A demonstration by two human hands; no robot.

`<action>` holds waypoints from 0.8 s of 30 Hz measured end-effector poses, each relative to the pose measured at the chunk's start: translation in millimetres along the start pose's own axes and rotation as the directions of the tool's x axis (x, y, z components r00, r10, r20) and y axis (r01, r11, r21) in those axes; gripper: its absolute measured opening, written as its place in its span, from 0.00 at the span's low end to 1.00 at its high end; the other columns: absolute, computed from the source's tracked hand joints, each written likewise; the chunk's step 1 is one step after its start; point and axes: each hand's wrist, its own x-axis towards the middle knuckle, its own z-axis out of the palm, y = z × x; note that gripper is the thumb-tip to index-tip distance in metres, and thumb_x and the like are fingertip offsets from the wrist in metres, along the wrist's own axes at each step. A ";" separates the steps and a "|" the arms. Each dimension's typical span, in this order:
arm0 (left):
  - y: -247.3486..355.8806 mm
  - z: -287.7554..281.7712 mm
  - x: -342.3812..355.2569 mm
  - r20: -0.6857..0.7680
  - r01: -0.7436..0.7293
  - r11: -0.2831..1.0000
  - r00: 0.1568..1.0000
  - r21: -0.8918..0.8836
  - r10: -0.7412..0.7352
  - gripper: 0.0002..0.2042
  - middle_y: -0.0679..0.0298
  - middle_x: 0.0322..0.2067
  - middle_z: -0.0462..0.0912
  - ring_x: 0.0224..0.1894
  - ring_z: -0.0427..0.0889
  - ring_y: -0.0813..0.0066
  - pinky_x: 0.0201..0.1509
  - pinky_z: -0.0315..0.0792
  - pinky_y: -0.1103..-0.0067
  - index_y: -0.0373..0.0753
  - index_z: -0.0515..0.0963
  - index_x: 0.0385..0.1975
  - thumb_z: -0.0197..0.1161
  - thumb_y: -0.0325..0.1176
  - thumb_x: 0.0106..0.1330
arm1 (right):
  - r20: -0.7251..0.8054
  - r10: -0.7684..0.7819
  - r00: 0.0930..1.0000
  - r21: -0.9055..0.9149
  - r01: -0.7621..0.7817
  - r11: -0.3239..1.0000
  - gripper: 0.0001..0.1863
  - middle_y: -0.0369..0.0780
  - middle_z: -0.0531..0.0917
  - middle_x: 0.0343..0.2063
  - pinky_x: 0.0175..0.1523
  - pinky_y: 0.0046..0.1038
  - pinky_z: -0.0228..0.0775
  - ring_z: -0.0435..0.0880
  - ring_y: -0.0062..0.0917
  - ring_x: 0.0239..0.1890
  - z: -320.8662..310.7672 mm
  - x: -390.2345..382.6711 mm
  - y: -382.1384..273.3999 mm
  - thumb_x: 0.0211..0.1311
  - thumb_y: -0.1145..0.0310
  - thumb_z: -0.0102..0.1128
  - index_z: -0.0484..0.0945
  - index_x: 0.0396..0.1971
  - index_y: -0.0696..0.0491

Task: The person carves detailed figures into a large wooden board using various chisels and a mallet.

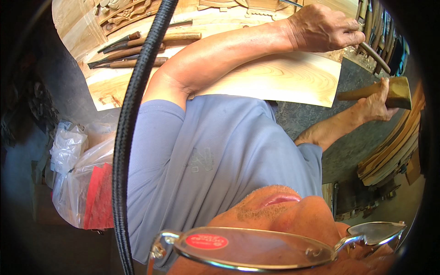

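My left hand [323,30] is closed around a chisel [376,58] above the far right part of a pale wooden board [293,80]. The chisel's round wooden handle sticks out to the lower right of my fist, and a thin metal shaft shows on the other side, near the top edge. Lower and to the right, my right hand [378,103] grips a wooden mallet [399,93] near where its thick head meets the handle. The mallet's narrower handle points left. Between mallet and chisel handle there is a gap. The chisel's cutting tip is out of sight.
Several carving chisels [133,52] lie on the board at the left. Carved wooden pieces [123,16] stand beyond them. More tools [380,32] crowd the far right, above stacked boards [394,146]. A plastic bag [68,151] is at the left; a black braided cord [130,114] crosses the view.
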 end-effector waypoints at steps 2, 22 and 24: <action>-0.5 -3.9 2.3 0.024 0.012 1.000 1.000 -0.019 -0.012 0.15 0.55 0.37 0.81 0.38 0.84 0.58 0.40 0.79 0.66 0.32 0.82 0.44 0.68 0.34 0.62 | 0.194 -0.155 0.969 0.185 0.119 0.975 0.30 0.49 0.88 0.43 0.55 0.29 0.82 0.88 0.27 0.44 1.3 -2.3 6.9 0.45 0.67 0.89 0.85 0.48 0.64; -0.7 2.4 -3.4 0.157 0.001 0.951 0.986 0.309 -0.052 0.04 0.72 0.26 0.76 0.26 0.85 0.79 0.23 0.77 0.80 0.48 0.81 0.30 0.65 0.38 0.63 | 0.235 0.152 0.960 0.089 -0.177 0.980 0.27 0.41 0.89 0.40 0.48 0.29 0.82 0.87 0.25 0.38 -0.2 -25.4 17.0 0.47 0.73 0.85 0.84 0.47 0.65; -3.5 2.0 -5.5 0.180 0.003 0.955 0.982 0.295 -0.059 0.05 0.71 0.25 0.76 0.26 0.85 0.78 0.23 0.78 0.79 0.47 0.80 0.27 0.66 0.38 0.63 | 0.279 0.124 0.952 0.144 -0.169 0.975 0.27 0.42 0.89 0.41 0.49 0.28 0.81 0.88 0.25 0.39 3.7 -26.5 12.4 0.47 0.74 0.85 0.84 0.48 0.65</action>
